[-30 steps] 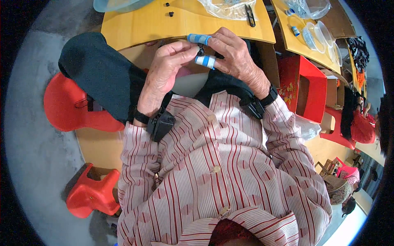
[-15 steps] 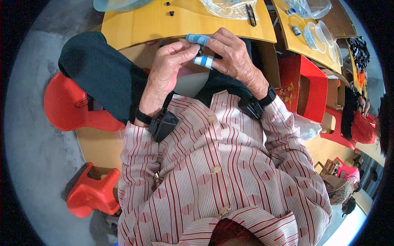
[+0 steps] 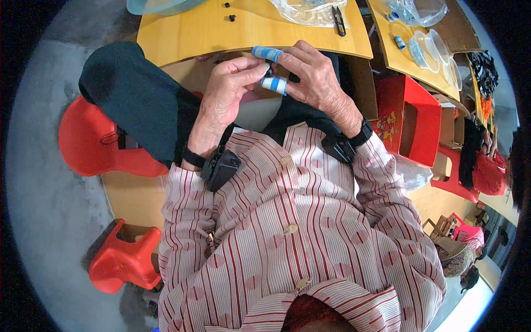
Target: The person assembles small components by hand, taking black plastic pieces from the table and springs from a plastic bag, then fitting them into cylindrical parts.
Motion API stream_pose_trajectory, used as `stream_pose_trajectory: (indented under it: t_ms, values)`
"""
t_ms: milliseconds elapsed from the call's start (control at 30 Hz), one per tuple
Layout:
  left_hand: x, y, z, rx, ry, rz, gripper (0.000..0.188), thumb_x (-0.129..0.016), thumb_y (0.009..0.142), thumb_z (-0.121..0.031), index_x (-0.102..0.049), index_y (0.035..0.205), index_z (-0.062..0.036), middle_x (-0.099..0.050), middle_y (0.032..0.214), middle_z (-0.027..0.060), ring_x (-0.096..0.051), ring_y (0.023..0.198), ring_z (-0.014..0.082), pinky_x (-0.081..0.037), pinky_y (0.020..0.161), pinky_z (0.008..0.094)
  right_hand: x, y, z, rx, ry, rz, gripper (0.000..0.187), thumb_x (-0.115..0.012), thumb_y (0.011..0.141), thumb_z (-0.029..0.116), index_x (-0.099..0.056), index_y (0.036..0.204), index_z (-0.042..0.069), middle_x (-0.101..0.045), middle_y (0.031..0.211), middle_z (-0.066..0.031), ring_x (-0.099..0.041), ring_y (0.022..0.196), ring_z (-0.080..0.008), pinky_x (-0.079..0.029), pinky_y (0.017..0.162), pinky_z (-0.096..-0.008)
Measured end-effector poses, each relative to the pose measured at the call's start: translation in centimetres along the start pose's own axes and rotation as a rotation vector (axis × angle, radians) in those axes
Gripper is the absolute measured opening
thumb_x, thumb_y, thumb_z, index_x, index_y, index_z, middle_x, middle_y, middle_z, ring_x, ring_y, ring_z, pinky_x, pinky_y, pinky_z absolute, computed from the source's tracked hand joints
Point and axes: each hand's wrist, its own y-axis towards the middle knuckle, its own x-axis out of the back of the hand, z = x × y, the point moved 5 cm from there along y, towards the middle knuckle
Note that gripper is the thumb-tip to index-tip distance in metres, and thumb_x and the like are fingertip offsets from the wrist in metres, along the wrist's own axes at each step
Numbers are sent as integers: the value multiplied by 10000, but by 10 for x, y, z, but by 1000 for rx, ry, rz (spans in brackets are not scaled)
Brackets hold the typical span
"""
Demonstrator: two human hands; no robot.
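My left hand and my right hand meet just past the near edge of the yellow table, above my lap. Between their fingertips sits a small black part, mostly covered by the fingers. My left thumb and index finger pinch it from the left. On the right, my thumb and index finger, both wrapped in blue-and-white tape, close on it from the other side. Two similar small black pieces lie on the tabletop. Black thread snips rest near its right side.
A clear plastic bag lies beside the snips, and a pale blue basin stands at the far left. Right of me are a red crate-like stool and another table with clear tubs. A person in red sits at far right.
My right hand has shifted very slightly nearer to me. Both hands keep the small black part between their fingertips.
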Motion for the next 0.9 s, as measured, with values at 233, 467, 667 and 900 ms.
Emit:
stream_pose_trajectory:
  t_ms: [233,467,667,900]
  values:
    - [5,-6,-3,-34,0,-57,235,-610,848,-146,-615,1011,23,-621,924,45,-571,820,105,-440,741,232,6,8,13,-56,148,21,418,-705,725,197,-566,1088,42,-600,813,-67,-589,786,-245,-505,706,-327]
    - [-2,-12,-9,-27,227,-92,278,-605,845,-201,-615,1012,21,-659,837,65,-563,717,77,-393,624,191,5,2,-14,-415,777,-27,296,-495,878,37,-553,1167,15,-631,991,-72,-580,989,-136,-444,882,-263]
    - [-3,-13,-11,-92,323,-79,257,-601,842,-181,-619,1000,22,-652,825,74,-562,712,85,-424,638,215,3,5,-7,-489,838,123,276,-558,885,78,-544,1152,7,-614,1040,-70,-573,981,-129,-457,885,-279]
    - [-4,-14,-7,-57,366,-64,245,-611,831,-162,-620,990,25,-646,813,70,-551,704,83,-431,655,212,0,1,-9,-528,724,175,283,-602,854,68,-569,1130,13,-612,1031,-56,-585,949,-127,-476,870,-288]
